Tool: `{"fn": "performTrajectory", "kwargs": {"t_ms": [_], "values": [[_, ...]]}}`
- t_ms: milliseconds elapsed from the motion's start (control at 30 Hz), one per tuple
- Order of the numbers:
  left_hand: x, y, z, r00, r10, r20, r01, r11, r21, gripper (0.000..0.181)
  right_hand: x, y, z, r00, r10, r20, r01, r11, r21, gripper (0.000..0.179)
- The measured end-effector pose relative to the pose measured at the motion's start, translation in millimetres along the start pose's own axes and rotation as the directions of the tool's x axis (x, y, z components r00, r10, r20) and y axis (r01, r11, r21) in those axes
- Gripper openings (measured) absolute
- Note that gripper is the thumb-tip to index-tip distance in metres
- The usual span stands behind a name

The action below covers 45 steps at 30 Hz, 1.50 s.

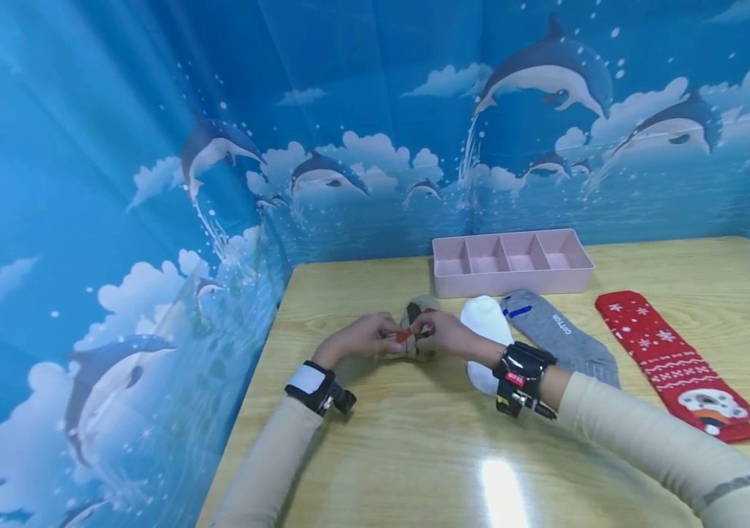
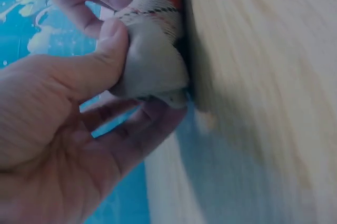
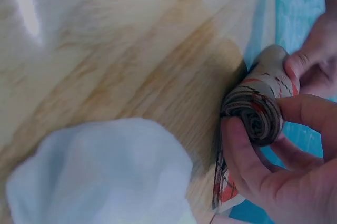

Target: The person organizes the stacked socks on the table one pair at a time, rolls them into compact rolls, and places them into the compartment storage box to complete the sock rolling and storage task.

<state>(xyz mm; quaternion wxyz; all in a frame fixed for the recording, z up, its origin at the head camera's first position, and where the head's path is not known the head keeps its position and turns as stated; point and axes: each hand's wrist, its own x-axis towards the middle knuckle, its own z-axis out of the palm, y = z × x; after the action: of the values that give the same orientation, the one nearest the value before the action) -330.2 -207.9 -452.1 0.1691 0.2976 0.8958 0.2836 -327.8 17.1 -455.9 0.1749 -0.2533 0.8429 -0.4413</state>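
Note:
A beige patterned sock (image 1: 422, 302) with red and black bands lies partly rolled on the table, between my two hands. My left hand (image 1: 363, 336) pinches one end of the roll, its thumb on top and its fingers underneath in the left wrist view, where the sock's plain grey-beige part (image 2: 155, 60) bulges between them. At the other end my right hand (image 1: 450, 334) grips the roll with thumb and fingers. The right wrist view shows the spiral end of the rolled sock (image 3: 258, 121), with a flat patterned length still running out below it.
Just right of my right hand lies a white sock (image 1: 485, 321), then a grey sock (image 1: 562, 334) and a red sock (image 1: 674, 359) with a bear pattern. A pink divided box (image 1: 513, 284) stands at the back of the wooden table (image 1: 375, 455), before a dolphin-print curtain.

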Motion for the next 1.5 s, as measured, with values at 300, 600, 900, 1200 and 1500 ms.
{"fn": "performTrajectory", "kwargs": {"t_ms": [300, 600, 900, 1200, 1500], "values": [[-1.1, -14.6, 13.4, 0.997, -0.001, -0.081, -0.008, 0.994, -0.106, 0.035, 0.3, 3.2, -3.9, 0.998, 0.058, -0.004, -0.058, 0.997, 0.055, 0.028], [2.5, -12.1, 16.6, 0.978, -0.026, -0.206, 0.007, 0.995, -0.096, 0.022, -14.9, -5.0, 32.0, 0.879, -0.425, -0.215, 0.151, 0.677, -0.721, 0.015], [12.9, -9.4, 20.7, 0.971, -0.048, -0.234, 0.069, 0.994, 0.083, 0.016, -10.5, -3.4, 23.5, 0.92, -0.351, -0.176, 0.148, 0.726, -0.672, 0.032], [19.3, -7.1, 18.0, 0.927, 0.091, -0.365, -0.03, 0.985, 0.169, 0.013, 8.4, 1.8, -15.6, 0.972, -0.23, -0.048, 0.208, 0.939, -0.273, 0.013], [27.5, 13.5, 7.7, 0.96, -0.011, -0.279, 0.095, 0.952, 0.29, 0.02, 20.2, 11.6, -37.4, 0.997, -0.029, 0.068, 0.023, 0.995, 0.093, 0.01]]}}
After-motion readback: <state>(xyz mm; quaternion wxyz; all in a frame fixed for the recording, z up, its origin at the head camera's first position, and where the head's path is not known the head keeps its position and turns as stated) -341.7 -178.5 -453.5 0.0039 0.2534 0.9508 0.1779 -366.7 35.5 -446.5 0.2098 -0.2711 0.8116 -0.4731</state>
